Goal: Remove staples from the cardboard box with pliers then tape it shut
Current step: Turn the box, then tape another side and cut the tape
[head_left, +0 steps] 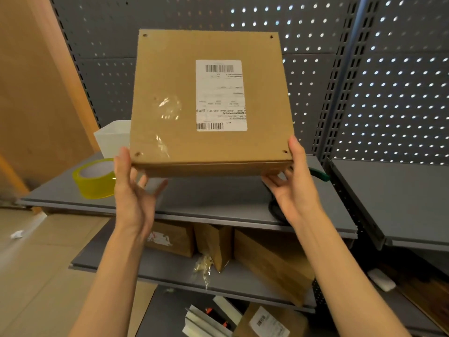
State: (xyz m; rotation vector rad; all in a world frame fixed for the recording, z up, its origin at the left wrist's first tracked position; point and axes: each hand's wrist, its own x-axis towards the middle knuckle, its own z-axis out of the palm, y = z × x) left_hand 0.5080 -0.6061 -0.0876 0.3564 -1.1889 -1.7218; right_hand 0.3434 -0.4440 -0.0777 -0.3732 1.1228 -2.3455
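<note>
We hold the cardboard box (184, 98) up in front of us, lifted clear above the grey shelf (218, 200), its broad face tilted toward the camera. Our left hand (132, 188) grips the lower left corner, thumb lying up the side edge and fingers curled beneath the bottom; our right hand (295, 183) grips the lower right corner in the same way, thumb up the side, fingers under. A white shipping label (221, 96) sits right of centre on the face, with one barcode at its top and another at its bottom left; the printed lines between are too small and blurred to read. Four small dark marks sit near the four corners of the face; whether they are staples or holes we cannot tell. A patch of clear tape (167, 108) glints left of the label. On the shelf, a roll of yellowish tape (94, 178) stands at the left, close beside our left hand and near the front edge. Behind it is a white container (111, 137), partly hidden by the box. A green handle (320, 175) shows just past our right hand; the rest is hidden. The shelf surface directly under the box is bare between our two wrists. The pegboard back wall (388, 81) stands behind the box. On the lower shelf lie several brown boxes (267, 261).
</note>
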